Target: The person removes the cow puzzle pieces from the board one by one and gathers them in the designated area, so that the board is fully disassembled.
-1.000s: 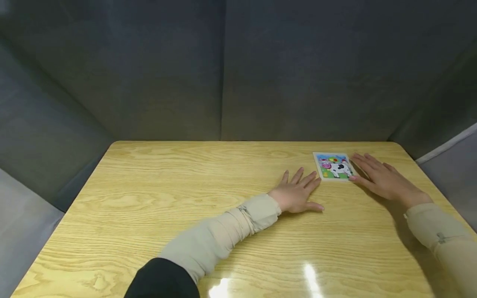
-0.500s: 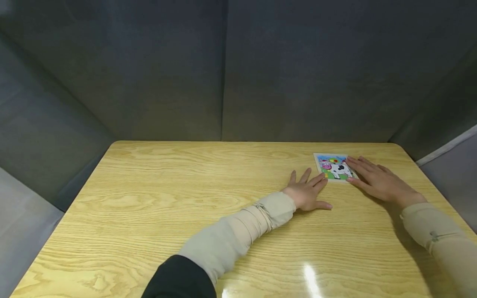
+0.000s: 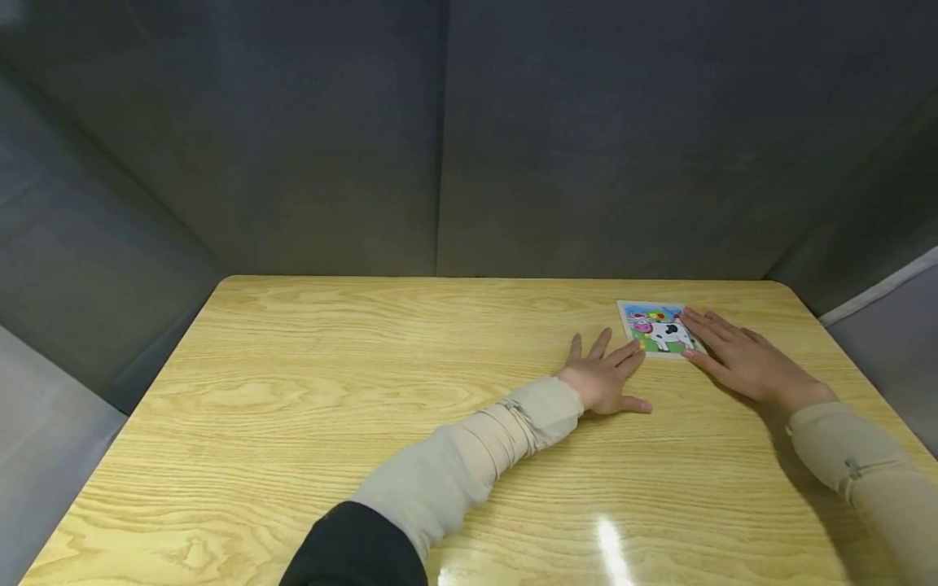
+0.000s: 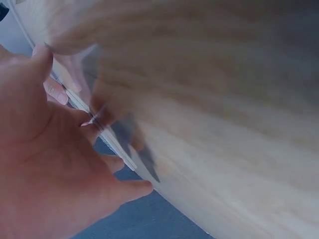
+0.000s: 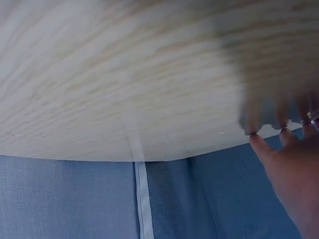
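A square picture puzzle (image 3: 663,335) with a cow on it lies flat near the table's far right corner in the head view. My left hand (image 3: 601,382) is spread with straight fingers, and its fingertips touch the puzzle's near left corner. From the other side my right hand (image 3: 751,358) rests its straight fingers on the puzzle's right edge. In the left wrist view the left hand (image 4: 65,149) has its fingers apart above the wood, beside a thin edge of the puzzle (image 4: 117,149). The right hand (image 5: 294,169) touches the tabletop with its fingertips in the right wrist view.
The wood-grain table (image 3: 293,391) spreads to the left and in front of the hands. Dark grey cloth panels (image 3: 330,146) stand behind it and at both sides. A light strip (image 3: 879,285) runs along the right panel.
My left hand has moved right until its fingertips met the puzzle. The right hand has shifted slightly left onto the puzzle's edge. During the last half second both have stayed nearly still.
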The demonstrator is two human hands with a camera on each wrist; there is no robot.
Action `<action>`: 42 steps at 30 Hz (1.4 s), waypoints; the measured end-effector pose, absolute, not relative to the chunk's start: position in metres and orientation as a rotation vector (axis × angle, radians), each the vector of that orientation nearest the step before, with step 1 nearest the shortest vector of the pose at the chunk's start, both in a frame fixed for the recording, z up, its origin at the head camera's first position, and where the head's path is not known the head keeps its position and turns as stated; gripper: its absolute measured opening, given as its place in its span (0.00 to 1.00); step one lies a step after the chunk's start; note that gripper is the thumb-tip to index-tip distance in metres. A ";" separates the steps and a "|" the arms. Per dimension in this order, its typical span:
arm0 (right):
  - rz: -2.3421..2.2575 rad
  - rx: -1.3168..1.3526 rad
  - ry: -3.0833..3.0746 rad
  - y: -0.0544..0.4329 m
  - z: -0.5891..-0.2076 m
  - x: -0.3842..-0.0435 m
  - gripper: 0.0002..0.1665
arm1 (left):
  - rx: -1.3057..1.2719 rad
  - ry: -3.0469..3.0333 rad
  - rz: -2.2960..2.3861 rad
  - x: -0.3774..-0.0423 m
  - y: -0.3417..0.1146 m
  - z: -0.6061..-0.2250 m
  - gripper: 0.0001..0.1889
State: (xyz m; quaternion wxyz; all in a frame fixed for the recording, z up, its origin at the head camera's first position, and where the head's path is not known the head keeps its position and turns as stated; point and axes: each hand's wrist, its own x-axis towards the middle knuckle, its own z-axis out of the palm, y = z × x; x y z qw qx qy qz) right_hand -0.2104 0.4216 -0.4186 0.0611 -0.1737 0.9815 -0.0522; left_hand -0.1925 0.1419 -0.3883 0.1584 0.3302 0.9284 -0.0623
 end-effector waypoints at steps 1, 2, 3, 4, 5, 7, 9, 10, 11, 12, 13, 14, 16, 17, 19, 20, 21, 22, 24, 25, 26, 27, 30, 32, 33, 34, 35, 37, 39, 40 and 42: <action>-0.164 -0.523 2.968 0.422 -0.419 -0.210 0.42 | 0.943 2.658 -0.183 -0.192 0.142 -0.388 0.42; -0.171 -0.522 2.965 0.422 -0.419 -0.210 0.42 | 0.938 2.657 -0.191 -0.191 0.143 -0.388 0.42; -0.180 -0.518 2.964 0.422 -0.419 -0.209 0.42 | 0.933 2.657 -0.199 -0.191 0.143 -0.387 0.42; -0.190 -0.518 2.963 0.422 -0.419 -0.209 0.42 | 0.930 2.656 -0.204 -0.191 0.143 -0.387 0.42; -0.197 -0.521 2.963 0.422 -0.419 -0.209 0.42 | 0.931 2.653 -0.201 -0.190 0.142 -0.386 0.42; -0.217 -0.522 2.962 0.421 -0.420 -0.209 0.42 | 0.941 2.649 -0.182 -0.189 0.139 -0.384 0.43; -0.228 -0.522 2.963 0.418 -0.420 -0.208 0.42 | 0.954 2.640 -0.150 -0.189 0.136 -0.383 0.43; -0.231 -0.521 2.962 0.416 -0.420 -0.207 0.42 | 0.960 2.632 -0.130 -0.188 0.133 -0.383 0.44; -0.231 -0.516 2.960 0.415 -0.420 -0.207 0.42 | 0.966 2.623 -0.107 -0.188 0.131 -0.382 0.44; -0.237 -0.512 2.956 0.412 -0.420 -0.206 0.42 | 0.974 2.611 -0.086 -0.187 0.128 -0.382 0.44; -0.242 -0.509 2.954 0.410 -0.420 -0.204 0.42 | 0.976 2.598 -0.067 -0.186 0.126 -0.382 0.44; -0.247 -0.507 2.952 0.407 -0.420 -0.203 0.42 | 0.976 2.586 -0.052 -0.186 0.123 -0.381 0.44; -0.251 -0.509 2.950 0.401 -0.418 -0.200 0.43 | 0.978 2.566 -0.023 -0.184 0.117 -0.381 0.44; -0.252 -0.512 2.950 0.398 -0.417 -0.199 0.43 | 0.982 2.559 -0.011 -0.184 0.115 -0.381 0.44; -0.254 -0.516 2.948 0.393 -0.415 -0.196 0.43 | 0.984 2.554 -0.007 -0.183 0.110 -0.381 0.44; -0.262 -0.519 2.947 0.390 -0.415 -0.195 0.43 | 0.987 2.555 -0.007 -0.183 0.108 -0.381 0.44; -0.267 -0.519 2.944 0.388 -0.415 -0.193 0.43 | 0.992 2.552 0.003 -0.182 0.106 -0.382 0.44; -0.273 -0.517 2.941 0.386 -0.415 -0.192 0.43 | 0.994 2.549 0.007 -0.181 0.104 -0.382 0.44; -0.294 -0.511 2.934 0.382 -0.415 -0.189 0.43 | 0.998 2.538 0.000 -0.180 0.101 -0.383 0.44; -0.302 -0.509 2.935 0.380 -0.416 -0.188 0.43 | 1.001 2.531 0.013 -0.179 0.099 -0.382 0.44; -0.312 -0.509 2.937 0.378 -0.415 -0.186 0.43 | 1.004 2.526 0.021 -0.179 0.097 -0.382 0.44; -0.311 -0.509 2.936 0.376 -0.415 -0.185 0.43 | 1.007 2.518 0.030 -0.178 0.096 -0.382 0.44; -0.308 -0.513 2.937 0.370 -0.412 -0.182 0.43 | 1.006 2.506 0.024 -0.176 0.091 -0.382 0.44; -0.307 -0.513 2.931 0.366 -0.411 -0.180 0.43 | 1.009 2.505 0.024 -0.175 0.087 -0.382 0.45; -0.305 -0.512 2.927 0.364 -0.411 -0.179 0.43 | 1.009 2.502 0.017 -0.174 0.086 -0.382 0.45; -0.311 -0.510 2.923 0.362 -0.411 -0.178 0.43 | 1.010 2.499 0.011 -0.173 0.084 -0.382 0.46; -0.316 -0.505 2.921 0.360 -0.411 -0.176 0.43 | 1.010 2.496 0.010 -0.173 0.082 -0.382 0.46; -0.333 -0.511 2.923 0.357 -0.411 -0.174 0.43 | 1.023 2.492 0.014 -0.171 0.078 -0.382 0.46; -0.348 -0.516 2.926 0.353 -0.412 -0.171 0.42 | 1.029 2.486 0.007 -0.170 0.073 -0.383 0.45; -0.356 -0.521 2.928 0.350 -0.412 -0.169 0.42 | 1.035 2.488 0.005 -0.169 0.071 -0.383 0.45; -0.353 -0.525 2.936 0.346 -0.412 -0.167 0.42 | 1.045 2.495 -0.001 -0.167 0.067 -0.384 0.45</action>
